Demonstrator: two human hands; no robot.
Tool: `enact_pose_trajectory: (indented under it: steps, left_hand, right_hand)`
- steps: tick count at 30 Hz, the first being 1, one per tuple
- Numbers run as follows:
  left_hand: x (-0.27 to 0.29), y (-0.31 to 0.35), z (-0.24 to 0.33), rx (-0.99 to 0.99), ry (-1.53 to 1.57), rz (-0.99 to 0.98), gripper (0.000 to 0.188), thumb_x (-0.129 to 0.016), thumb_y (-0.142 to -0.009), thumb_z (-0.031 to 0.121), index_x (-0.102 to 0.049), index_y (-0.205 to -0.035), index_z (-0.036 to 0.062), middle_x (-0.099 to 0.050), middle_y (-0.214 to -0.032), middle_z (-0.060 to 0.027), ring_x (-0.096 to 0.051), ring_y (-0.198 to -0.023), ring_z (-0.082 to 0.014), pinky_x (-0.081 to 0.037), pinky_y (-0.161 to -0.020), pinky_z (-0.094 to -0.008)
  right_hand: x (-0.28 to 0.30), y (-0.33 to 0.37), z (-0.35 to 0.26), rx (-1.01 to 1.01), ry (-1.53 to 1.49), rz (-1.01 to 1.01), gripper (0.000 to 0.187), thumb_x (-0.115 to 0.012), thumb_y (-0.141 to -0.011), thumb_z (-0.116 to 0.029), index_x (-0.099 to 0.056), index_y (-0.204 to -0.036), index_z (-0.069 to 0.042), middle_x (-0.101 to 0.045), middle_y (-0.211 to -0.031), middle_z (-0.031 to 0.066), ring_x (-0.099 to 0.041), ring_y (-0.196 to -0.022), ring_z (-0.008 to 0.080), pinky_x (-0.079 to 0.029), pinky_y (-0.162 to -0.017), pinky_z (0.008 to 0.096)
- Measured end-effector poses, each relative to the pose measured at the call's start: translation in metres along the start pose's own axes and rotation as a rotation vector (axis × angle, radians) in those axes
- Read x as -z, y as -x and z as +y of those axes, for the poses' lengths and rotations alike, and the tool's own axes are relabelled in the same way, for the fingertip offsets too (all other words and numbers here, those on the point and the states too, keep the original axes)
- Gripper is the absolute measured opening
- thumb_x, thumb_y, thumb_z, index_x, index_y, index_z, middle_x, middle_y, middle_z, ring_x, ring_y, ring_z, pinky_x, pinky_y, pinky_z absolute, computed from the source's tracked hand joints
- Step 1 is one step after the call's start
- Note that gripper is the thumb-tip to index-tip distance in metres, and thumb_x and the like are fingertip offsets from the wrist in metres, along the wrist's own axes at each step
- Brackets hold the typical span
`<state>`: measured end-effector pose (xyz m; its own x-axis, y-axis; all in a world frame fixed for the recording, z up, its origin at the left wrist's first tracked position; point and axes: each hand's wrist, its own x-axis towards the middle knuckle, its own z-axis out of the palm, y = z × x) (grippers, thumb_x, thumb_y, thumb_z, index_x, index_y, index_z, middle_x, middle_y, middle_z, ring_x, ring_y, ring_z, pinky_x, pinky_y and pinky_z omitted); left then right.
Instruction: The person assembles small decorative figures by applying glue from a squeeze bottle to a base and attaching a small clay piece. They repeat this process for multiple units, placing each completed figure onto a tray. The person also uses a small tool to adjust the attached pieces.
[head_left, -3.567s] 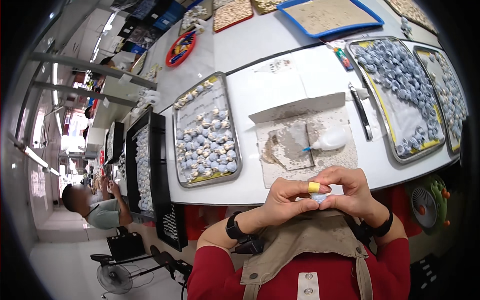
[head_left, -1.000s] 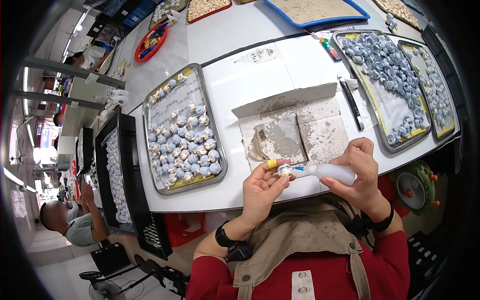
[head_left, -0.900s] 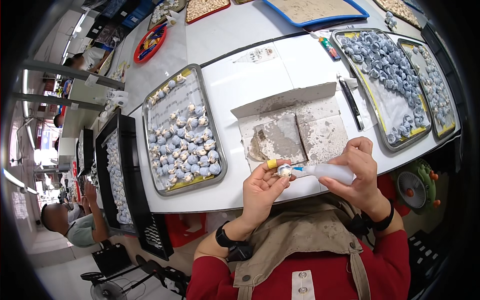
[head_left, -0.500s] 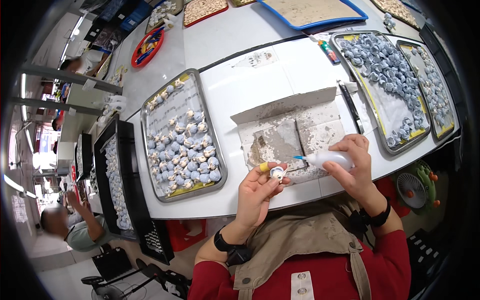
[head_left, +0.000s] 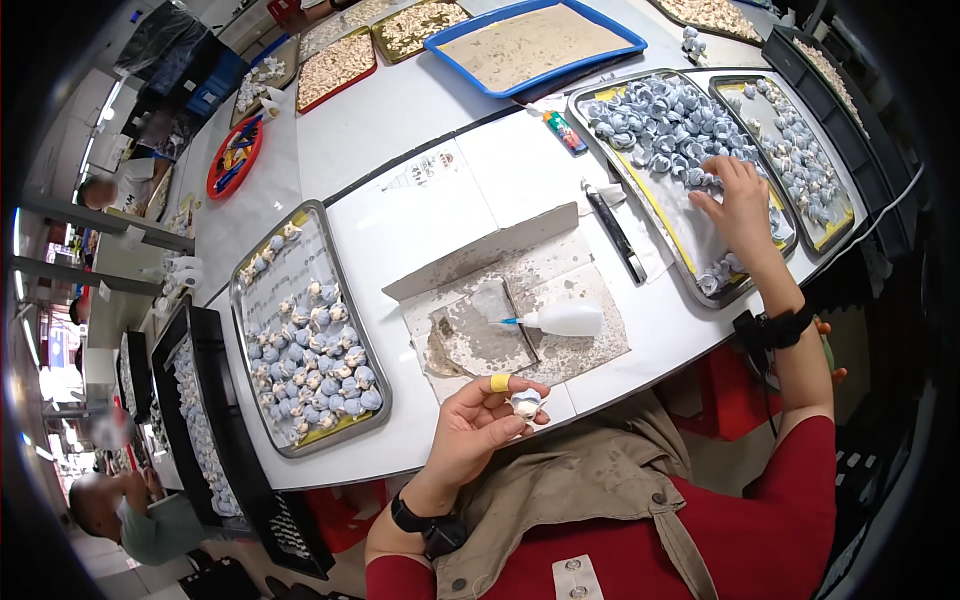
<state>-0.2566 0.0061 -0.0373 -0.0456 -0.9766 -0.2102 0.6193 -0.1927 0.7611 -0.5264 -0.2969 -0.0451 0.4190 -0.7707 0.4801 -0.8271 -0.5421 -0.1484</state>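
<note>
My left hand [head_left: 480,418], a yellow band on one finger, pinches a small white and blue-grey figure piece [head_left: 525,403] near the table's front edge. At the right, my right hand [head_left: 738,205] reaches over a metal tray [head_left: 672,238] of blue-grey cupped pieces [head_left: 665,122]. Its thumb and fingers are apart above the pile, and whether the fingertips touch a piece is hard to see. A white squeeze bottle [head_left: 568,320] with a blue tip lies on its side on a stained, folded cardboard sheet [head_left: 590,265] between my hands.
A tray of finished-looking blue and white pieces [head_left: 310,340] stands at the left, beside a black crate [head_left: 240,440]. Near the right tray lie a black-handled tool [head_left: 615,232] and a green-red tube [head_left: 565,132]. A blue sand tray [head_left: 540,45] and red basket [head_left: 235,158] sit farther back.
My right hand has let go of the squeeze bottle, which now lies on the cardboard, and has moved to the right tray. My left hand still holds the figure piece. The view has shifted right.
</note>
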Motion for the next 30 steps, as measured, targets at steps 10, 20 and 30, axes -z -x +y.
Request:
enact_pose_trajectory:
  steps: [10,20,30]
  left_hand:
    - [-0.014,-0.009,-0.005,0.083,0.012,0.099,0.036,-0.061,-0.086,0.004,-0.051,-0.121,0.0023,-0.058,-0.117,-0.0172,-0.062,-0.095,-0.0193,-0.053,-0.078,-0.0256]
    - [-0.016,-0.014,-0.015,0.158,0.136,0.214,0.037,-0.059,-0.090,0.007,-0.049,-0.126,0.0027,-0.060,-0.115,-0.0103,-0.061,-0.095,-0.0133,-0.051,-0.080,-0.0211]
    - [-0.012,-0.010,-0.021,0.153,0.199,0.234,0.036,-0.057,-0.090,0.005,-0.049,-0.125,0.0007,-0.060,-0.112,-0.0145,-0.063,-0.092,-0.0140,-0.054,-0.076,-0.0193]
  right_hand:
    - [0.012,0.009,-0.008,0.101,-0.371,-0.198,0.022,-0.064,-0.075,-0.006,-0.062,-0.097,-0.003,-0.059,-0.093,0.0105,-0.057,-0.091,0.0275,-0.044,-0.083,0.0348]
    - [0.007,0.038,-0.011,-0.099,-0.592,-0.199,0.019,-0.051,-0.086,0.005,-0.062,-0.102,0.000,-0.055,-0.094,0.0054,-0.050,-0.069,0.0106,-0.040,-0.062,0.0223]
    - [0.012,0.033,-0.023,-0.008,-0.483,-0.392,0.019,-0.056,-0.082,0.006,-0.065,-0.097,-0.004,-0.058,-0.100,0.0097,-0.061,-0.081,0.0229,-0.048,-0.073,0.0298]
